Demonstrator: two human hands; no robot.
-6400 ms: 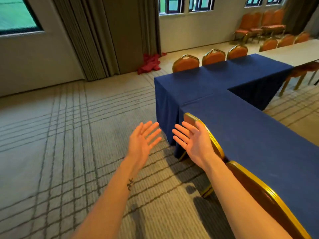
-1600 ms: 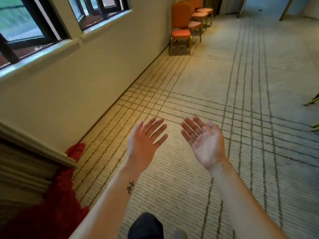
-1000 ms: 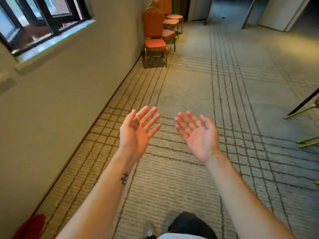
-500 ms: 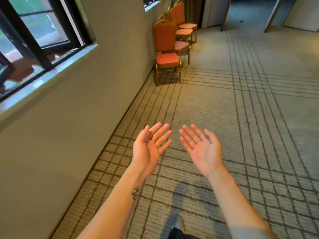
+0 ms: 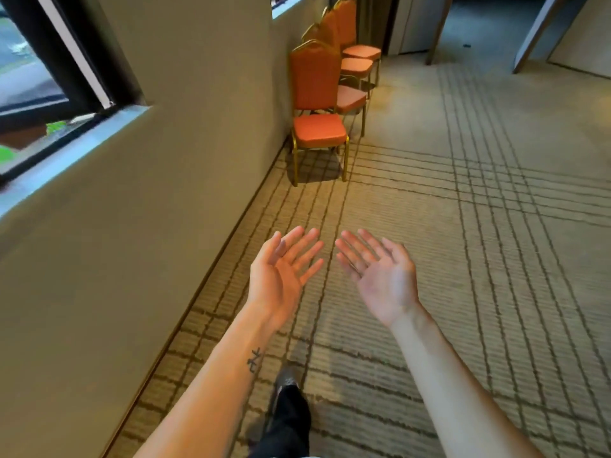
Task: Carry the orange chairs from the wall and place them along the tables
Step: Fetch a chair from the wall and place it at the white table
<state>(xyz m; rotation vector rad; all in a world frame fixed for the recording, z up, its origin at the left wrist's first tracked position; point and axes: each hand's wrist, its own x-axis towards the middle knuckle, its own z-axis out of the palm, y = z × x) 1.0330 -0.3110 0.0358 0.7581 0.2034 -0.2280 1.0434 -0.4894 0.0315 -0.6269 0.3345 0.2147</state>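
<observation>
A row of orange chairs with gold frames stands along the wall ahead. The nearest orange chair (image 5: 315, 94) faces right, its seat toward the open carpet; several more chairs (image 5: 355, 59) line up behind it. My left hand (image 5: 282, 274) and my right hand (image 5: 380, 276) are held out in front of me, palms up, fingers straight, holding nothing. Both hands are well short of the nearest chair. No table is in view.
A beige wall (image 5: 165, 193) with a window sill (image 5: 72, 147) runs along my left. Patterned carpet (image 5: 479, 226) stretches to the right and ahead. A doorway and partition panels (image 5: 535, 31) stand at the far end. My foot (image 5: 287, 385) is stepping forward below.
I have walked away from the blue tables and along the wall; the row of chairs has grown closer. Both hands stay empty and held out as before.
</observation>
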